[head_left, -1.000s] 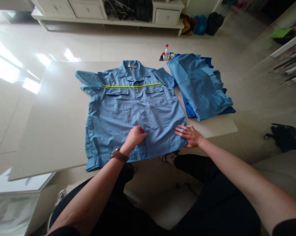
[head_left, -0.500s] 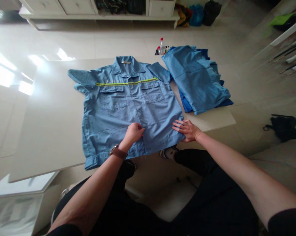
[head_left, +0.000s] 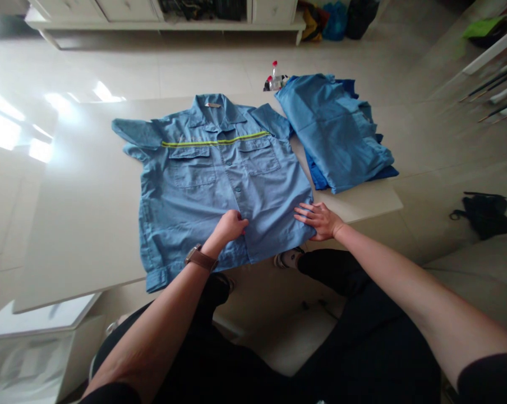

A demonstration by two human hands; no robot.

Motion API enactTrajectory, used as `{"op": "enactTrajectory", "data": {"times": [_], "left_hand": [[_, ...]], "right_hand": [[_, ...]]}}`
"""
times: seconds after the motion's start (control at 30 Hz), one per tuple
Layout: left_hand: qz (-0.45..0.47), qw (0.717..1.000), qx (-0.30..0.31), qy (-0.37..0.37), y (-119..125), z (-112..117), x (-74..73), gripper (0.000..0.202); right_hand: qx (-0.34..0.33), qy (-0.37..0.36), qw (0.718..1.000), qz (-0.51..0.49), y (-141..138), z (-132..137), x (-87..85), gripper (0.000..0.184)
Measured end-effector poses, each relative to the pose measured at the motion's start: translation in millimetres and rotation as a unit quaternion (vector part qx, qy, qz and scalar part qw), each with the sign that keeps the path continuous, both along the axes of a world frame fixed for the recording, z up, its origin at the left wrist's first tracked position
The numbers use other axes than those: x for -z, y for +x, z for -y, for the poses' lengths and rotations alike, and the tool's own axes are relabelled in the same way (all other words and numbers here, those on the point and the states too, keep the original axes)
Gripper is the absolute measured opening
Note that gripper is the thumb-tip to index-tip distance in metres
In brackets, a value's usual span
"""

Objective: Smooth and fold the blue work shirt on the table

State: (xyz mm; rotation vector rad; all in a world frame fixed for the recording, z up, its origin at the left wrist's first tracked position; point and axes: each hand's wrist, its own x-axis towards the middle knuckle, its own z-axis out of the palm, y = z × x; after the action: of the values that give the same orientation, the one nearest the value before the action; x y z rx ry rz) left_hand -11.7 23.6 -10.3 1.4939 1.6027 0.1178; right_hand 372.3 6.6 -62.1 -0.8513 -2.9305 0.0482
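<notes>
A light blue short-sleeved work shirt with a yellow chest stripe lies spread out, front up, on a white table. My left hand, with a brown watch at the wrist, has its fingers curled and pinched on the shirt's front placket near the lower buttons. My right hand lies flat with fingers spread on the shirt's lower right hem corner, at the table's near edge.
A pile of folded blue garments lies on the table to the right of the shirt. Small bottles stand behind it. A white cabinet lines the far wall. A black bag sits on the floor at right.
Both hands stay on the shirt's lower front. My right hand slid slightly left along the hem. The view tilted a little, so everything sits higher in the picture.
</notes>
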Motion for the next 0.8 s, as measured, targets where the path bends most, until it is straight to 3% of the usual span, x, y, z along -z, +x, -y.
{"op": "enactTrajectory", "data": {"times": [0.43, 0.8], "left_hand": [[0.012, 1.000, -0.003, 0.002, 0.5, 0.0, -3.3, 0.027], [0.007, 0.999, -0.018, 0.029, 0.7, -0.1, 4.5, 0.017]], "right_hand": [[0.004, -0.001, 1.000, -0.006, -0.3, 0.6, -0.7, 0.082], [-0.001, 0.011, 1.000, 0.003, 1.4, -0.7, 3.8, 0.087]]}}
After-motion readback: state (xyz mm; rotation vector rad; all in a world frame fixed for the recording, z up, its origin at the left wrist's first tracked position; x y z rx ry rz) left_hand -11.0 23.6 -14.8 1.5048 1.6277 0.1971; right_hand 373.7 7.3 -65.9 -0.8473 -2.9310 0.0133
